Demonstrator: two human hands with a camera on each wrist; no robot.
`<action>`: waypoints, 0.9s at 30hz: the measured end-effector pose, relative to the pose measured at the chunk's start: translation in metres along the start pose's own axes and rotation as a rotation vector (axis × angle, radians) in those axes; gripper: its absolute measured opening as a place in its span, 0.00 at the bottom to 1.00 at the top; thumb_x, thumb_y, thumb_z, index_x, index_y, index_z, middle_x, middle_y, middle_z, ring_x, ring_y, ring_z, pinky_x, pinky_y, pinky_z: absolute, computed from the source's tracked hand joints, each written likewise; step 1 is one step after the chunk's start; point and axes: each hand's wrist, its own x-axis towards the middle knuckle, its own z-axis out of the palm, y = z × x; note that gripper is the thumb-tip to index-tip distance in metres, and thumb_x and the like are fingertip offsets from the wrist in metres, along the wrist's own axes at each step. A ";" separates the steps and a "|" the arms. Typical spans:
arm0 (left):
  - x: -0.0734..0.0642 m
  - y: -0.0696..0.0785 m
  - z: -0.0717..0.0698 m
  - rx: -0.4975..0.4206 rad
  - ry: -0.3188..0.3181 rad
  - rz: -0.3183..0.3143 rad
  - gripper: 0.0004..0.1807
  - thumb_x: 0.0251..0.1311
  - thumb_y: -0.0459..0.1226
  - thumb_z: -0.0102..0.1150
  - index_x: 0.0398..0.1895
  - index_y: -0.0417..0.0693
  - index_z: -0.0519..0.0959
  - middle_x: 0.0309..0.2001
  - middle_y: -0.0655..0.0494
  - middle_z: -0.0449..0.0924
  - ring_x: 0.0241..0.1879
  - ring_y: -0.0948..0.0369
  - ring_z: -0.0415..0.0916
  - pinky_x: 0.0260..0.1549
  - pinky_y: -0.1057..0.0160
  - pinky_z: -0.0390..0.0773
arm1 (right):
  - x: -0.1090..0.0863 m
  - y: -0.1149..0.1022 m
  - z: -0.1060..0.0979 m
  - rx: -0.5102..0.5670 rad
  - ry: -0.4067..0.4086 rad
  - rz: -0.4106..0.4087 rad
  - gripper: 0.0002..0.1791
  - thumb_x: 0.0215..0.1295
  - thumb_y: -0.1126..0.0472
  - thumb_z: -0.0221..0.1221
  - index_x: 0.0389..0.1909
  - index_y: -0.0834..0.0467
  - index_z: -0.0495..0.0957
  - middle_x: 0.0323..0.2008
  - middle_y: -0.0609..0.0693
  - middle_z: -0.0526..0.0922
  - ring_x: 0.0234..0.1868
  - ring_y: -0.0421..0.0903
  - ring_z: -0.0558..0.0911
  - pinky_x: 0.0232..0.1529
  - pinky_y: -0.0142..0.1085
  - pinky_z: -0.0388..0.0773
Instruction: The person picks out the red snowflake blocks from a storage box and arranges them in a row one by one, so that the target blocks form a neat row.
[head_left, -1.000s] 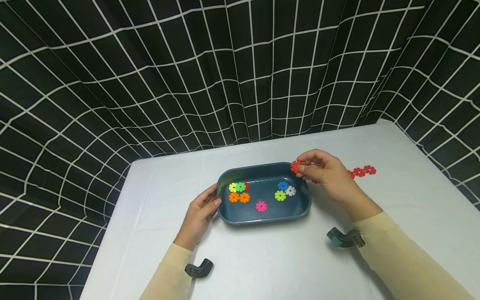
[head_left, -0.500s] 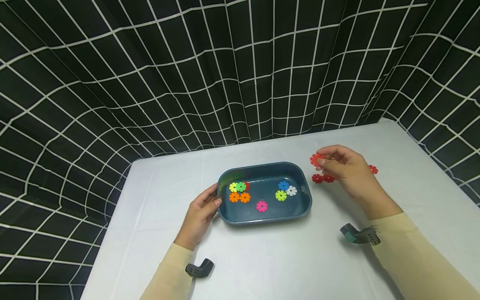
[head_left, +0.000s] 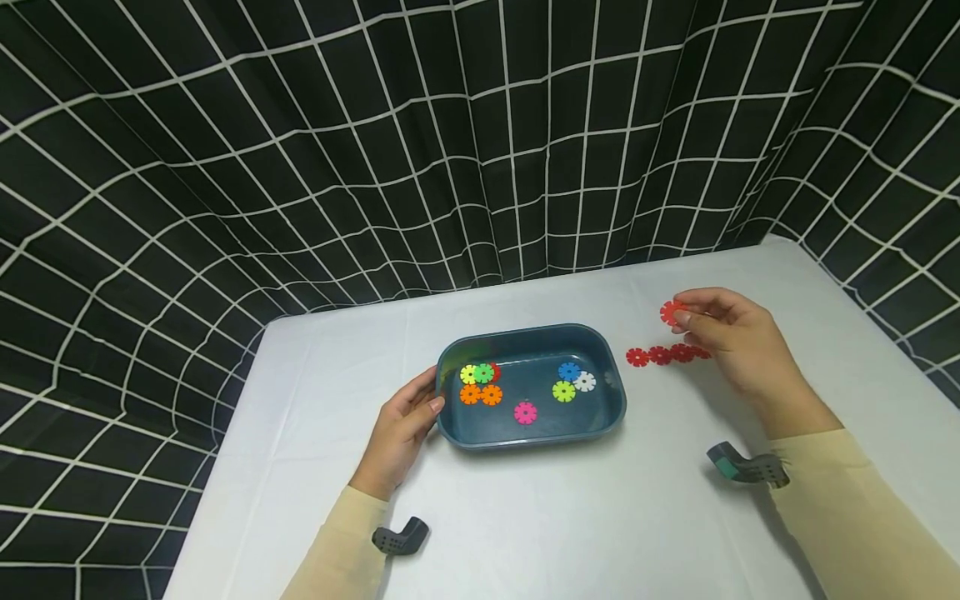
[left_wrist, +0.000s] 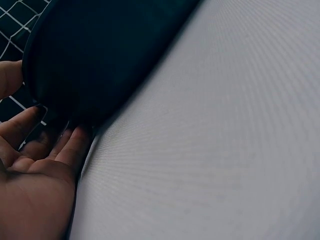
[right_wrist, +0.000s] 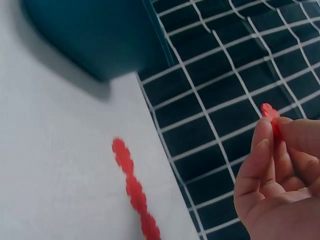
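A dark blue-green tray (head_left: 480,432) stands on the white table, with several notched plastic discs in it. My left hand (head_left: 400,433) holds the tray's left end, thumb at the rim and fingers against the outer wall. In the left wrist view, the fingers (left_wrist: 75,145) reach up to the underside of that end. Between thumb and fingertips, my right hand (head_left: 738,346) pinches a red notched disc (head_left: 670,313) above the table. Below it, a row of red discs (head_left: 660,356) lies to the right of the tray, its right end hidden by the hand.
Inside the tray, orange discs (head_left: 480,395) and a green disc (head_left: 483,373) are at the left, a pink disc (head_left: 526,413) near the front, and a blue disc (head_left: 569,372) and white disc (head_left: 585,382) at the right. A black gridded curtain (head_left: 517,167) borders the table.
My right hand has moved right with the pinched red disc, from the tray's far right corner to above the row of red discs. The left hand and tray stay nearly in place.
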 end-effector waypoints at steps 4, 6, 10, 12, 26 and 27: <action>0.000 -0.001 0.000 0.002 0.002 0.000 0.31 0.79 0.28 0.58 0.82 0.33 0.65 0.79 0.39 0.66 0.77 0.46 0.66 0.71 0.58 0.72 | 0.001 0.008 -0.011 0.040 0.024 0.015 0.21 0.82 0.54 0.63 0.69 0.58 0.79 0.49 0.42 0.82 0.47 0.39 0.84 0.46 0.24 0.84; 0.000 -0.001 0.000 0.002 0.003 -0.001 0.31 0.79 0.28 0.58 0.82 0.34 0.65 0.79 0.39 0.66 0.77 0.47 0.66 0.71 0.58 0.72 | 0.001 0.012 -0.016 0.110 0.031 0.025 0.20 0.82 0.56 0.63 0.68 0.58 0.80 0.49 0.42 0.83 0.47 0.38 0.84 0.46 0.24 0.84; -0.001 0.000 0.000 0.008 0.006 -0.005 0.31 0.80 0.29 0.58 0.82 0.35 0.66 0.79 0.40 0.66 0.77 0.47 0.67 0.71 0.58 0.72 | 0.003 0.021 -0.027 0.313 0.057 0.055 0.18 0.78 0.60 0.67 0.65 0.58 0.82 0.47 0.44 0.85 0.44 0.39 0.86 0.44 0.26 0.86; -0.001 0.000 0.001 0.009 0.010 -0.008 0.30 0.80 0.29 0.59 0.81 0.35 0.66 0.79 0.41 0.67 0.77 0.48 0.67 0.71 0.58 0.72 | 0.004 0.025 -0.031 0.407 0.072 0.063 0.17 0.77 0.62 0.69 0.62 0.57 0.84 0.45 0.44 0.87 0.42 0.40 0.87 0.42 0.27 0.87; 0.001 0.001 0.001 0.001 0.025 -0.015 0.29 0.79 0.28 0.59 0.80 0.35 0.68 0.78 0.43 0.69 0.76 0.49 0.68 0.71 0.58 0.72 | 0.009 0.049 -0.053 0.471 0.129 0.119 0.19 0.76 0.62 0.69 0.65 0.57 0.84 0.45 0.43 0.89 0.42 0.40 0.87 0.42 0.26 0.86; 0.001 0.001 0.001 0.001 0.023 -0.014 0.29 0.79 0.28 0.58 0.80 0.35 0.68 0.78 0.42 0.69 0.76 0.49 0.68 0.71 0.58 0.72 | 0.009 0.050 -0.055 0.468 0.135 0.125 0.20 0.75 0.61 0.70 0.65 0.57 0.85 0.45 0.43 0.90 0.42 0.40 0.87 0.42 0.25 0.86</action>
